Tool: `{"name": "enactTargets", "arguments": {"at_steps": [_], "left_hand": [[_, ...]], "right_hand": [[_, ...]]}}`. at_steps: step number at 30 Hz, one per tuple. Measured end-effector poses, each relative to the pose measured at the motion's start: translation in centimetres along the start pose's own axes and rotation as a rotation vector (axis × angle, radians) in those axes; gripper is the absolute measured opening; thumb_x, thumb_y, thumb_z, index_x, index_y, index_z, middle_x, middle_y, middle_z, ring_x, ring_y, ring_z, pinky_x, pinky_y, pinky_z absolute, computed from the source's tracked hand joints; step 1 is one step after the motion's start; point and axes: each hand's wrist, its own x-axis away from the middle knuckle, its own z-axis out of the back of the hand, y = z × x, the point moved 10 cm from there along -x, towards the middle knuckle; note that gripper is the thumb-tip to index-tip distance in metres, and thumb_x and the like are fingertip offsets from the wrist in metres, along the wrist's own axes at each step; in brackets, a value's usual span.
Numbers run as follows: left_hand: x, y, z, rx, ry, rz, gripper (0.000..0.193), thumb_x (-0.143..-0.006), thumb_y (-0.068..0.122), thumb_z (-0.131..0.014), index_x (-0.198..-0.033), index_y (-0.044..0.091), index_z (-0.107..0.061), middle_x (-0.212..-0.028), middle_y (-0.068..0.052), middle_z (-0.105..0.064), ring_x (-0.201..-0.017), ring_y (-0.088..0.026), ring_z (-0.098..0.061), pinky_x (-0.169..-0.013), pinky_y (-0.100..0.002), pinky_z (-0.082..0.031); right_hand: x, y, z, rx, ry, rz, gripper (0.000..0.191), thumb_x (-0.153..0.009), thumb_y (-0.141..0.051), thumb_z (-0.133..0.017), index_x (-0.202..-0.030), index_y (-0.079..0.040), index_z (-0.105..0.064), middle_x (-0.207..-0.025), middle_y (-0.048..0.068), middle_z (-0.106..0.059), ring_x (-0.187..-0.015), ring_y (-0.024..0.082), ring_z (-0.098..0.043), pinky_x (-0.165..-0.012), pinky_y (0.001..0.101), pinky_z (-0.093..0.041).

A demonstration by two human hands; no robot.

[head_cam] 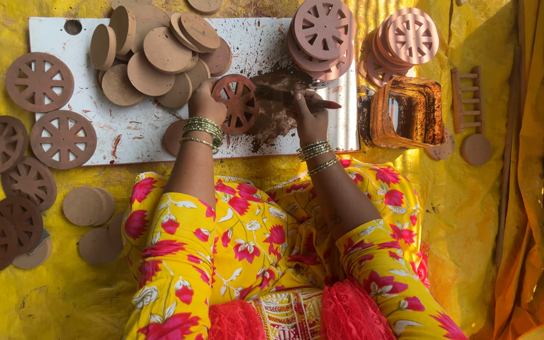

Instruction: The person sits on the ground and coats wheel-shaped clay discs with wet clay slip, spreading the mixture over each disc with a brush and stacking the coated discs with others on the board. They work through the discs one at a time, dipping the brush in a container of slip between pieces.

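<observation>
Brush [297, 96] in right hand [310, 116] lies crosswise, tip toward wheel [237, 102].

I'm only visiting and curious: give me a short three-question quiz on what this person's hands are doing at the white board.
1. True or false: the left hand holds the spoked wheel on the white board.
2. What does the right hand hold? A) a brush; B) a hammer; C) a cup.
3. Fill in: the heap of plain discs lies on the board's ___ side as seen in the picture.

Key: 1 true. 2 A, a brush reaching to the wheel over a brown paint smear. 3 left.
</observation>
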Motion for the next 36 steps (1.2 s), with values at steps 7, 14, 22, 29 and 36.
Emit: {"name": "enactTargets", "arguments": {"at_steps": [7, 14, 22, 29, 36], "left_hand": [[0.5, 2.9, 1.9, 0.081, 0.082, -0.037, 0.025, -0.082, 0.006, -0.078, -0.107, 0.004, -0.078, -0.097, -0.016, -0.079, -0.086, -0.024, -0.078, -0.079, -0.036, -0.060], [0.8, 4.1, 0.2, 0.247, -0.002, -0.047, 0.027, -0.086, 0.006, -0.075, -0.113, 0.004, -0.075, -0.104, -0.015, -0.078, -0.090, -0.024, -0.079, -0.078, -0.035, -0.061], [1.4, 6.0, 1.8, 0.117, 0.109, -0.143, 0.023, -0.086, 0.004, -0.075, -0.108, 0.003, -0.078, -0.104, -0.018, -0.077, -0.092, -0.029, -0.076, -0.080, -0.038, -0.059], [2.1, 6.7, 0.7, 0.209, -0.007, -0.090, 0.023, -0.089, 0.006, -0.072, -0.111, 0.005, -0.076, -0.101, -0.015, -0.078, -0.090, -0.026, -0.077, -0.079, -0.037, -0.060], [1.8, 6.3, 1.3, 0.141, 0.090, -0.159, 0.023, -0.086, 0.003, -0.074, -0.108, 0.003, -0.076, -0.102, -0.017, -0.076, -0.091, -0.029, -0.075, -0.079, -0.039, -0.059]], "right_hand": [[6.8, -10.4, -7.7, 0.783, -0.505, 0.640, 0.021, -0.091, 0.003, -0.071, -0.109, -0.008, -0.071, -0.124, 0.011, -0.075, -0.116, 0.028, -0.072, -0.097, 0.0371, -0.058], [9.5, -12.0, -12.5, 0.883, -0.605, 0.760, 0.024, -0.088, 0.004, -0.071, -0.110, -0.006, -0.070, -0.125, 0.012, -0.072, -0.120, 0.036, -0.067, -0.100, 0.0425, -0.055], [8.3, -11.2, -11.2, 0.901, -0.572, 0.667, 0.019, -0.089, 0.001, -0.072, -0.106, -0.006, -0.068, -0.120, 0.012, -0.073, -0.112, 0.034, -0.069, -0.096, 0.0407, -0.056], [7.7, -11.4, -11.6, 0.887, -0.571, 0.647, 0.019, -0.088, 0.003, -0.069, -0.104, -0.006, -0.069, -0.119, 0.013, -0.073, -0.111, 0.034, -0.070, -0.094, 0.0409, -0.057], [8.0, -12.3, -10.6, 0.845, -0.533, 0.643, 0.017, -0.089, 0.000, -0.071, -0.104, -0.007, -0.069, -0.118, 0.012, -0.074, -0.109, 0.033, -0.072, -0.093, 0.0397, -0.058]]}}
